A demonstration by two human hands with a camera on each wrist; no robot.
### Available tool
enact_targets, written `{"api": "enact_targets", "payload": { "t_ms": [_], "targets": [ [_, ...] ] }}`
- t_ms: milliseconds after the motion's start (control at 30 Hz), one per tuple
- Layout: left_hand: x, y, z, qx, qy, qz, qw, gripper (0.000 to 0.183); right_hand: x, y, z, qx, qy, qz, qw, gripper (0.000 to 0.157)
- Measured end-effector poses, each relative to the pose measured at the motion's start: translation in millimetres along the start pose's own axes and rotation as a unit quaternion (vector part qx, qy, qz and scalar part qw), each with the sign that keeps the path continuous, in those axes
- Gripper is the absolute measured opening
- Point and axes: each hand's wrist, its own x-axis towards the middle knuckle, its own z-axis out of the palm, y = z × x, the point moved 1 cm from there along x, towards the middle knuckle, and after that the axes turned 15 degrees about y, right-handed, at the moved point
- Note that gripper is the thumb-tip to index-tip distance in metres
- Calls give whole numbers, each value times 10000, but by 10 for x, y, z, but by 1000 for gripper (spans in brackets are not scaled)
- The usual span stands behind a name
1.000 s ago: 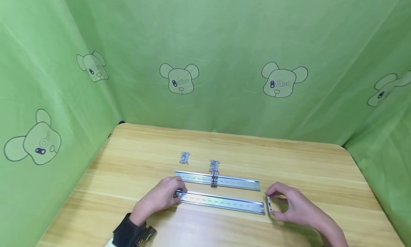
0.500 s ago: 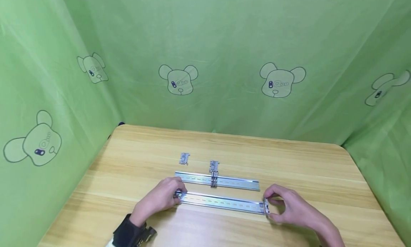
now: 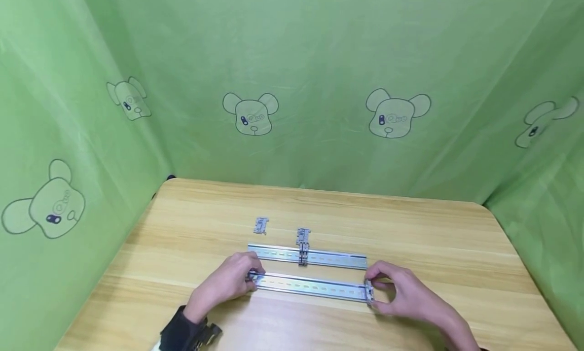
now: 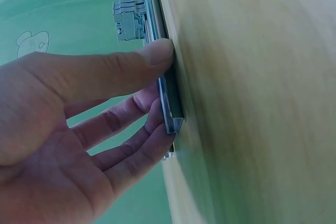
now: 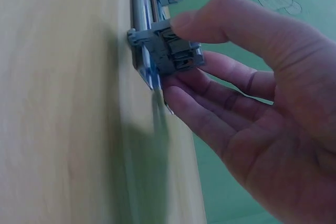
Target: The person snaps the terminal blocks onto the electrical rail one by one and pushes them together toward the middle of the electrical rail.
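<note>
Two slotted metal DIN rails lie one behind the other on the table. My left hand (image 3: 232, 275) pinches the left end of the near rail (image 3: 315, 286), the thumb on its near edge and the fingers at its far side. At the other end, my right hand (image 3: 406, 292) holds a grey terminal block (image 5: 170, 51) between thumb and fingers. In the right wrist view this block stands across the rail, its foot at the rail's edge, close to the rail's end. Whether it is clipped on, I cannot tell.
Grey terminal blocks (image 3: 303, 257) stand side by side on the far rail (image 3: 339, 259). One block (image 3: 303, 235) lies flat right behind them, another (image 3: 261, 225) farther left. Green cloth (image 3: 319, 153) walls the wooden table (image 3: 401, 224) at the back and sides.
My right hand has moved left with the terminal block, from just off the near rail's right end to onto that end. The left hand has stayed on the rail.
</note>
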Motion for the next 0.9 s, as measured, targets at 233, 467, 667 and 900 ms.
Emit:
{"api": "enact_targets", "payload": {
  "t_ms": [233,467,667,900],
  "targets": [
    [-10,-7,17,61,14,-123,9999,31,86,-60,150,-457,53,-124,9989,48],
    [4,-22,35,181,-18,-120,9998,31,171,-124,319,-1075,292,-380,9931,50],
    [7,-21,26,139,-23,-123,9998,31,241,-170,447,-1222,424,-575,9899,49],
    [3,-24,10,94,-14,-138,9999,32,314,-227,571,-1200,422,-496,9906,49]
  ]
}}
